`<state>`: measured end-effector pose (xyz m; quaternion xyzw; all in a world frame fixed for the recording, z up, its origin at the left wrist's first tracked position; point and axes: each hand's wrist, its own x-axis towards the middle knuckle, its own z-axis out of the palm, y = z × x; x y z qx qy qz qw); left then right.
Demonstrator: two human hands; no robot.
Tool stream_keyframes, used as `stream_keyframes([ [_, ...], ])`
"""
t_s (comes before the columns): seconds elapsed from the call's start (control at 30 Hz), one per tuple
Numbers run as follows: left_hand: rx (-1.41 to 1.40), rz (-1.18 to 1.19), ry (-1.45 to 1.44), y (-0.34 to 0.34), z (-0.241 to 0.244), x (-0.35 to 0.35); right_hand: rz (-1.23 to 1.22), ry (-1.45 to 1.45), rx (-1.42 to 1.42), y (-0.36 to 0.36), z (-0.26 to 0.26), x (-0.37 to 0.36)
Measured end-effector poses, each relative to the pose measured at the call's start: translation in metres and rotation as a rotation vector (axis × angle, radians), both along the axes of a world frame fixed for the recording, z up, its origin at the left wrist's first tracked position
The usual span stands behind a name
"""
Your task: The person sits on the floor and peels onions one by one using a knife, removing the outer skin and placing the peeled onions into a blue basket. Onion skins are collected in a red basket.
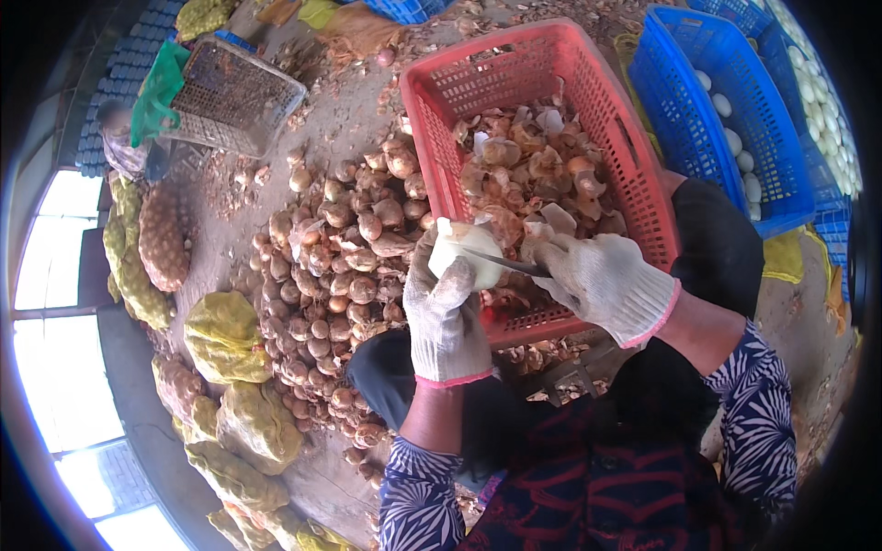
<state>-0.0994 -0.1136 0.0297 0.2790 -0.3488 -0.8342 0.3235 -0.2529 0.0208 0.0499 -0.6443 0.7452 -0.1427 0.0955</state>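
Observation:
My left hand (448, 303), in a white knit glove with a pink cuff, grips a pale peeled onion (475, 256). My right hand (606, 282), gloved alike, holds a knife (506, 263), whose dark blade lies against the onion's surface. Both hands are over the near end of a red plastic crate (527, 38), which contains loose brown onion skins (530, 162). Left of the crate spreads a large heap of unpeeled onions (337, 275) with dry skins. The knife's handle is mostly hidden in my right hand.
A blue crate (778, 151) with several peeled onions stands at the right, beside more blue crates. Filled mesh sacks (224, 337) line the left side. Farther off are a grey crate (238, 96) and a person (124, 141). Onion skins litter the floor.

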Motion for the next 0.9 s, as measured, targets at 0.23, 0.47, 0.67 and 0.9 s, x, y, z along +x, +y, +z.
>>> stream_keyframes([
  [0.23,-0.013,0.004,-0.002,-0.003,0.001,0.008,-0.014,0.127,0.041,-0.005,-0.004,0.010],
  [0.47,0.049,-0.008,0.008,-0.003,-0.006,0.013,-0.099,0.003,-0.075,-0.012,-0.020,0.016],
  [0.67,0.045,0.000,-0.029,-0.004,-0.010,0.016,-0.383,-1.341,0.169,-0.019,-0.016,0.017],
  [0.9,0.017,-0.084,-0.001,0.001,-0.009,0.021,-0.477,-1.196,0.118,-0.027,0.006,0.014],
])
